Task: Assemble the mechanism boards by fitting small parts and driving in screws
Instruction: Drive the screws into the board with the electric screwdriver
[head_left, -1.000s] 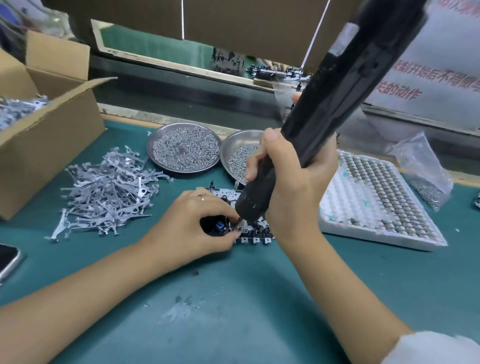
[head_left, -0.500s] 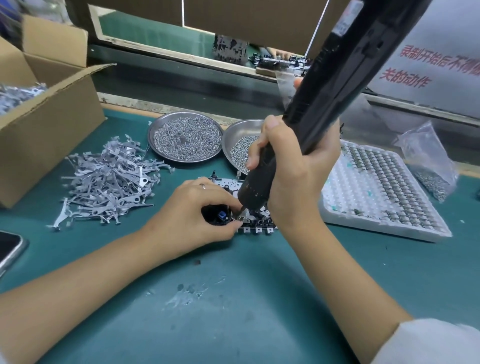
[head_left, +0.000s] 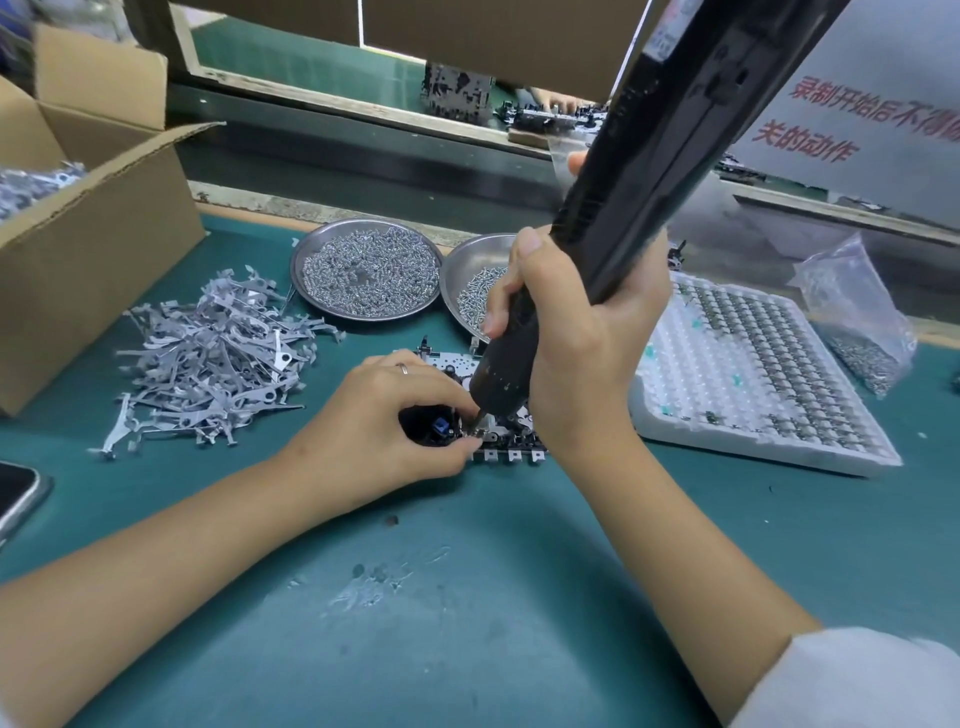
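A metal mechanism board (head_left: 511, 448) lies flat on the green mat, mostly hidden under both hands. My right hand (head_left: 582, 343) grips a long black electric screwdriver (head_left: 623, 223), tilted to the upper right, its tip down on the board's near left part. My left hand (head_left: 384, 426) curls over the board's left end, fingers pinching it beside the tip; a small blue part (head_left: 440, 427) shows under the fingers.
Two round metal dishes of screws (head_left: 366, 273) (head_left: 475, 291) stand behind the board. A heap of grey metal levers (head_left: 218, 358) and a cardboard box (head_left: 88, 244) lie at the left, a white tray of small parts (head_left: 753, 364) and a plastic bag (head_left: 857, 317) at the right. A phone (head_left: 15, 493) sits at the left edge.
Both hands keep their hold. The screwdriver tip stays on the same spot of the board; only the view has shifted slightly.
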